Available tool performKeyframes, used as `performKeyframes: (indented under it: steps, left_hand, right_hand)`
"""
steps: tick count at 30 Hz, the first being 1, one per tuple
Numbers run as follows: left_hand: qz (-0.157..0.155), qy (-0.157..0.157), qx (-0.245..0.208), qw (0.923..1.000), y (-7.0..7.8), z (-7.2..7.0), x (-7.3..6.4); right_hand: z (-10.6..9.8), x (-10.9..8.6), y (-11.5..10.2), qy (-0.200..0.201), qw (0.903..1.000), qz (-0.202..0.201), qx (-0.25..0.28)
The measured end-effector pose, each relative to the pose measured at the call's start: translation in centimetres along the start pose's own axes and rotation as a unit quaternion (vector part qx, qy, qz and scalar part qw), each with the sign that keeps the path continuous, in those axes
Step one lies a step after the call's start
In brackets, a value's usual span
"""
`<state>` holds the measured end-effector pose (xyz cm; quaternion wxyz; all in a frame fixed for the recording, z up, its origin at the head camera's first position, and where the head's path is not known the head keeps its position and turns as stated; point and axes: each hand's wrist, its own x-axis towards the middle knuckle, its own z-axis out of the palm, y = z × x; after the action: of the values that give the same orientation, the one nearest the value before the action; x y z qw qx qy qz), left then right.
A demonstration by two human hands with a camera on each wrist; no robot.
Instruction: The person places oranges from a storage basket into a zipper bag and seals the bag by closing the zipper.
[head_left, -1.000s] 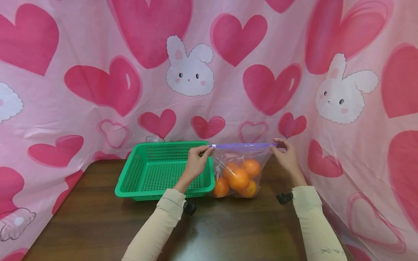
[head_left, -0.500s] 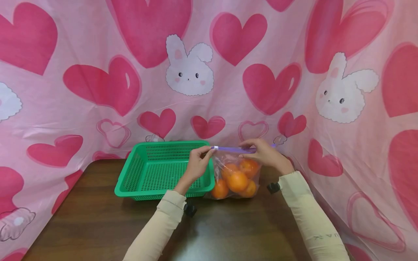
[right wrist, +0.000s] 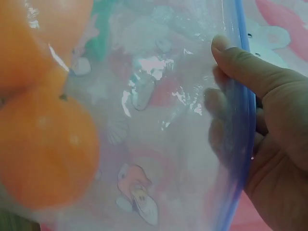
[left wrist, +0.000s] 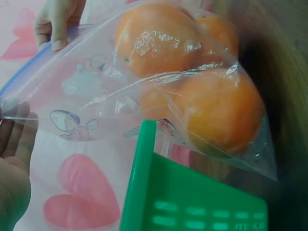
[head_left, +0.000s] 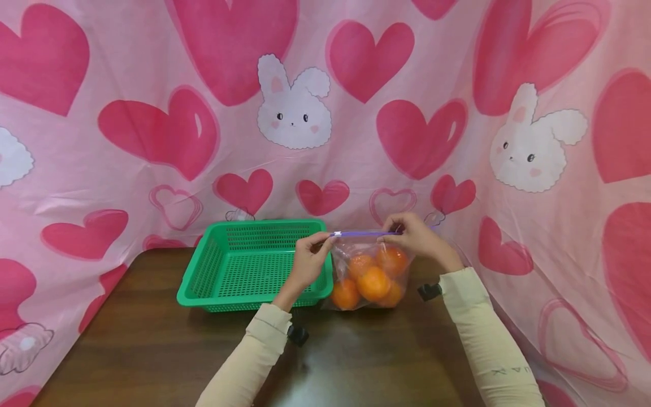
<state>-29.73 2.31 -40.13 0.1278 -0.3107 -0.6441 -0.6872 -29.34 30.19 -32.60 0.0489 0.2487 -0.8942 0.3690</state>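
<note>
A clear zip bag with a purple strip along its top stands on the table, holding several oranges. My left hand pinches the strip's left end, right by the white slider. Farther right, my right hand grips the strip between thumb and fingers. In the right wrist view its thumb lies on the near side of the bag, with fingertips showing through the plastic behind. Small cartoon prints mark the bag in both wrist views.
A green plastic basket with slotted walls stands left of the bag, its right rim close against it. Behind the brown wooden table hangs a pink cloth with hearts and rabbits.
My right hand has moved left from the strip's far right end to a grip farther in along it. My left hand stays at the slider end, slightly lower.
</note>
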Motion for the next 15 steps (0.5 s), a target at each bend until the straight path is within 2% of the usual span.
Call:
performKeyframes:
  steps: [3,7,10,15]
  left_hand:
    - [-0.033,-0.008,-0.018,0.9992,-0.2,0.3,-0.2]
    - [-0.087,-0.035,-0.021,0.9954,-0.5,0.7,-0.4]
    - [-0.085,-0.045,-0.005,0.9953,-0.9,1.0,-0.6]
    - [-0.066,-0.040,-0.006,0.9970,-1.4,1.4,-0.6]
  right_hand:
    - [-0.1,-0.1,0.1,0.008,0.9995,0.010,0.029]
    - [-0.4,-0.6,-1.4,0.009,0.9986,0.018,0.049]
    - [-0.6,-0.9,-2.4,0.013,0.9981,0.015,0.059]
    - [-0.8,-0.9,-1.7,0.020,0.9985,0.005,0.051]
